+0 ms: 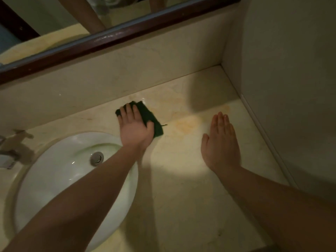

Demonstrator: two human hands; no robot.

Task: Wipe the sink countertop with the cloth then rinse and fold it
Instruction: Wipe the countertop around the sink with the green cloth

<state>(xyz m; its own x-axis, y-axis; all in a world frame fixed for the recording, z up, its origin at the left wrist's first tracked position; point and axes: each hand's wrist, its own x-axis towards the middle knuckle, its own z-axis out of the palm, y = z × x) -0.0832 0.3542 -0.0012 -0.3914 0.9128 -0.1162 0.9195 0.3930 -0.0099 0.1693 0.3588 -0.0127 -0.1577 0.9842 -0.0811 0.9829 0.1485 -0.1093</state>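
Note:
A dark green cloth (149,115) lies flat on the beige marble countertop (181,179), just right of the sink and near the backsplash. My left hand (134,126) presses down on the cloth with flat fingers, covering most of its left part. My right hand (221,142) rests palm-down on the bare counter further right, fingers together, holding nothing. An orange-brown stain (189,124) marks the stone between the two hands.
A white oval sink basin (60,175) with a chrome drain (97,158) fills the lower left. A metal faucet (11,148) stands at the left edge. A dark-framed mirror (116,35) runs above the backsplash. A wall (291,88) closes the counter's right side.

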